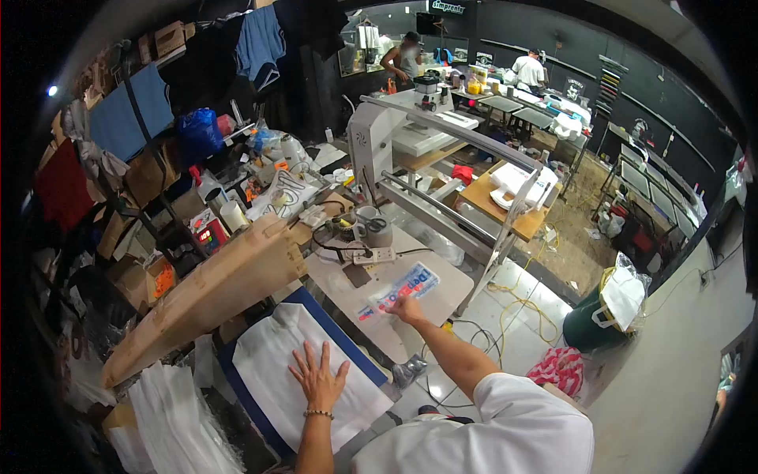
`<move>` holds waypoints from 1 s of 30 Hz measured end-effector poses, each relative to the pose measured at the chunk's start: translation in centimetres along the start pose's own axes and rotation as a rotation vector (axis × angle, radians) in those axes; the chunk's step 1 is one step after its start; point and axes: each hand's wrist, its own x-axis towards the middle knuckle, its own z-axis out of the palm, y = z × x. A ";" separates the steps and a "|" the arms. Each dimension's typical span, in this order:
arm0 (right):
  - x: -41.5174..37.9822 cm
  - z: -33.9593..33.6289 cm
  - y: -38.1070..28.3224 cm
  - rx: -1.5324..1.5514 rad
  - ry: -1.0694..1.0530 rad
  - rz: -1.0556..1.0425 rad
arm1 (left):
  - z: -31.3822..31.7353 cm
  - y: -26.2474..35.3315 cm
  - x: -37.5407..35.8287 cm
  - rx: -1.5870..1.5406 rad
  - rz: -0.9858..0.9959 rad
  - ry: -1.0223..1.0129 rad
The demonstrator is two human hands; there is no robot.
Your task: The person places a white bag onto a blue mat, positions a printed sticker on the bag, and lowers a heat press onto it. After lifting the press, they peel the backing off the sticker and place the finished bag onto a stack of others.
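My left hand (319,381) lies flat with spread fingers on a piece of white fabric (272,359). The fabric rests on a dark blue pad (345,341), whose border shows around it. Over the pale worktable (450,288), my right hand (407,310) has its fingers closed at the lower edge of a clear printed transfer sheet (416,280) with blue and red lettering. The fingertips partly cover that edge. Behind the sheet are a power strip (373,256) and a grey mug (374,229) with scissors in it.
A long cardboard box (213,292) runs along the pad's far left side. White fabric strips (178,419) are piled at lower left. A red device (210,234) with a lit display stands beyond. Cables (493,340) cross the floor near a green bin (592,320). Two people work farther back.
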 end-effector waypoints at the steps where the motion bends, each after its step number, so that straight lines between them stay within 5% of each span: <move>1: 0.7 0.0 0.7 0.000 0.006 -0.006 | -0.1 0.1 0.3 -0.015 -0.002 -0.008; 6: 2.8 0.1 4.8 0.246 0.305 -0.106 | 0.0 0.0 0.1 -0.043 0.005 -0.013; 9: 0.7 -4.3 -1.2 0.304 0.413 -0.014 | 0.2 -0.2 0.3 -0.054 0.019 0.006; 12: -5.1 -6.6 -11.1 0.334 0.382 -0.503 | 0.0 -0.9 1.0 -0.064 0.001 -0.080; 15: -13.9 -6.0 -20.5 0.196 0.138 -0.745 | -0.6 -4.1 0.7 -0.758 0.052 0.106; 17: -18.1 -1.3 -22.6 0.182 -0.038 -0.819 | -7.7 -2.5 -1.5 -1.356 -0.305 0.010; 18: -19.6 0.8 -23.4 0.138 -0.127 -0.947 | -8.4 -3.6 -1.8 -1.407 -0.366 0.035; 23: -23.6 7.6 -23.1 0.112 -0.356 -1.009 | -2.7 -14.0 -4.2 -0.767 -0.429 0.191; 26: -23.2 7.1 -21.6 -0.224 -0.210 -0.898 | -2.3 -16.6 -5.1 -0.585 -0.410 0.217; 30: -21.6 6.6 -19.5 -0.374 -0.224 -0.853 | -1.1 -17.3 -5.5 -0.763 -0.429 0.332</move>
